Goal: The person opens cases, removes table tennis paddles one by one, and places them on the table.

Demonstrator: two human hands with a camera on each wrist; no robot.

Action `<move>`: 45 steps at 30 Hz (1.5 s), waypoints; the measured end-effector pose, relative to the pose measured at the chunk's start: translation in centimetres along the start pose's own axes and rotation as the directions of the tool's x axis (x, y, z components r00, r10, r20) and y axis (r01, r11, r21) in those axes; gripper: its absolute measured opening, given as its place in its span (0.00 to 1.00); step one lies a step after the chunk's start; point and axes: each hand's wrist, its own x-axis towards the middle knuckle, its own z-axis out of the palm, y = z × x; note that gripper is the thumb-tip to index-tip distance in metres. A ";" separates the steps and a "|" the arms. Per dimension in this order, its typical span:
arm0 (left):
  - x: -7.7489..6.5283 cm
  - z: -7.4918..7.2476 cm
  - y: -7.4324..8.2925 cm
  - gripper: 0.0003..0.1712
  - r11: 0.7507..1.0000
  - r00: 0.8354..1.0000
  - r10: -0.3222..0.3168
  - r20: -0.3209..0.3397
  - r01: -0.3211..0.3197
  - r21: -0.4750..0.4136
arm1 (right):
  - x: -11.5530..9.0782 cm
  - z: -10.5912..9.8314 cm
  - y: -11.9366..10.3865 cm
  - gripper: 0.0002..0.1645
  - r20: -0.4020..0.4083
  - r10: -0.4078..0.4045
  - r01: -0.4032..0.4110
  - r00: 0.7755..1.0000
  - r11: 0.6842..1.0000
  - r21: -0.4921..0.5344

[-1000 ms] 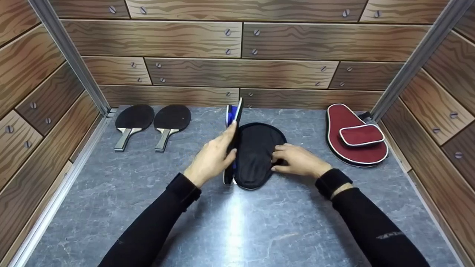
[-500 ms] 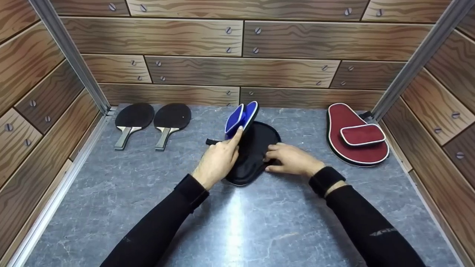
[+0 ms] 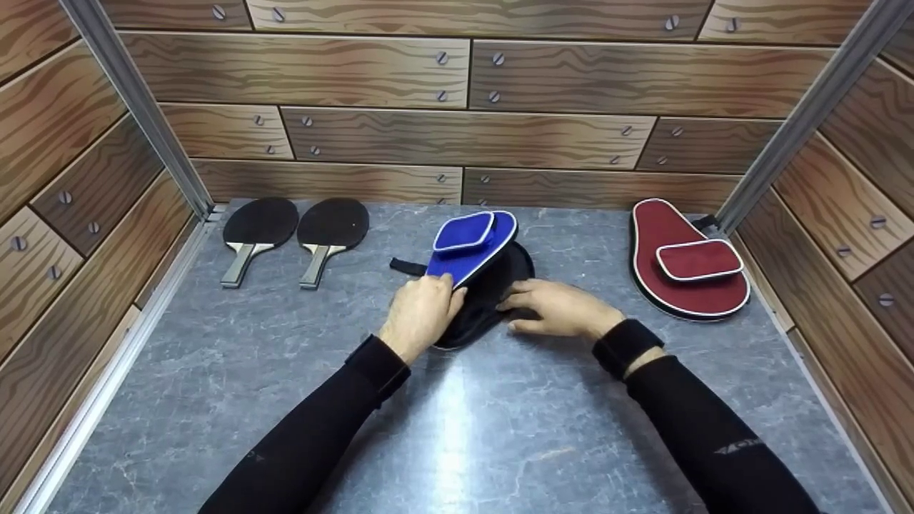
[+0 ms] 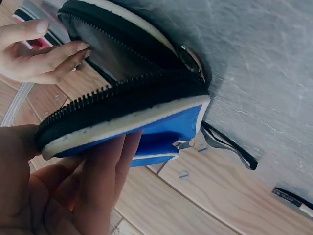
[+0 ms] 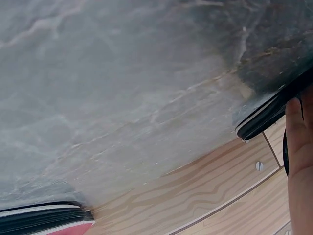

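Observation:
A blue table tennis bat case with white piping and a small front pocket lies opened in the middle. Its lid is tilted up to the left over the black lower half. My left hand grips the lid's edge near its narrow end; in the left wrist view its fingers press the blue side. At the lower half's right rim, my right hand holds the edge with bent fingers, the thumb apart from them. The black zip teeth of the lid stand apart from the lower half.
Two black table tennis bats lie side by side at the back left. A red bat case with a matching pocket lies at the back right. Wood-patterned walls enclose the grey table on three sides.
The lid has turned from standing upright to leaning left, so its blue outside and pocket now show. My left hand has lowered to its narrow end; my right hand has shifted slightly left.

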 end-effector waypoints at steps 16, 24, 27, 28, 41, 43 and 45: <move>-0.2 1.4 -0.3 0.29 0.987 0.996 -0.008 0.087 -0.006 0.163 | -2.6 -1.1 0.4 0.24 -0.008 0.020 -0.020 1.000 0.999 -0.030; -1.1 1.1 -1.5 0.25 0.983 0.989 0.079 0.127 -0.099 0.158 | -3.7 -1.6 1.0 0.22 -0.047 0.038 -0.041 0.998 0.997 -0.059; -1.1 0.5 -2.3 0.25 0.983 0.974 0.107 0.198 -0.133 0.125 | -4.0 -1.8 1.2 0.23 -0.042 0.062 -0.064 0.997 0.997 -0.043; -1.0 0.3 -2.6 0.25 0.982 0.967 0.122 0.225 -0.150 0.115 | -4.0 -1.8 1.2 0.23 -0.039 0.070 -0.071 0.997 0.997 -0.038; -1.4 -1.5 -7.2 0.43 0.944 0.810 0.326 0.487 -0.310 -0.117 | -4.6 -1.9 1.6 0.24 -0.077 0.102 -0.101 0.992 0.995 0.022; -1.5 -1.4 -7.6 0.43 0.943 0.809 0.332 0.485 -0.298 -0.148 | -4.6 -2.1 1.7 0.24 -0.085 0.101 -0.099 0.991 0.995 0.028; -1.6 -1.4 -7.8 0.41 0.944 0.816 0.330 0.475 -0.285 -0.166 | -4.6 -2.1 1.7 0.24 -0.089 0.099 -0.097 0.991 0.995 0.028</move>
